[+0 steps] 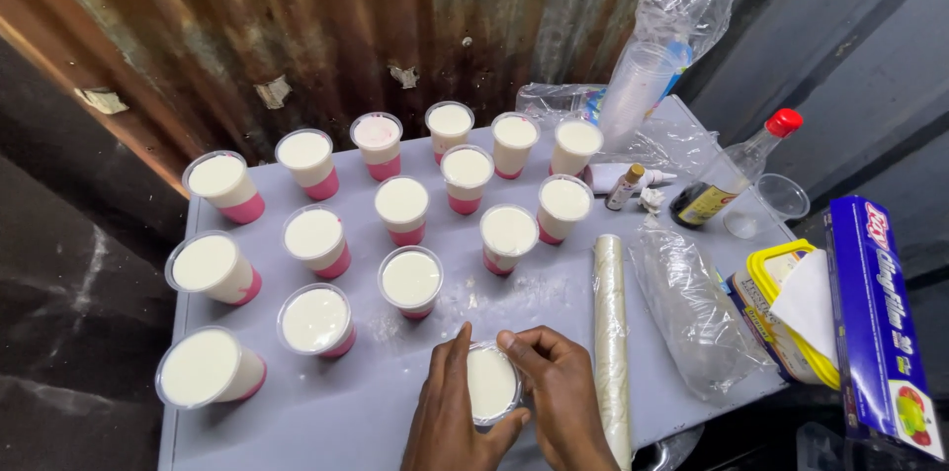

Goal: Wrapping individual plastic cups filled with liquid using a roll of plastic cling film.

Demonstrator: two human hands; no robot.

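Both hands, left hand [447,410] and right hand [559,394], are closing around a white-filled cup [491,382], steadying it beside the cling-film roll [611,333]

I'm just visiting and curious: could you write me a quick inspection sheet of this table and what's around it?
Surface: grey table, white smears near the middle.
Job's things: clear cup of white filling between both hands; other filled cups with pink bases stand in rows.
Clutter: roll of cling film, blue film box, red-capped bottle, stacked empty cups in a bag, yellow-lidded tub.
Hands: left hand and right hand both touch the cup.
Cables: nothing seen.
Surroundings: rusty corrugated metal wall.
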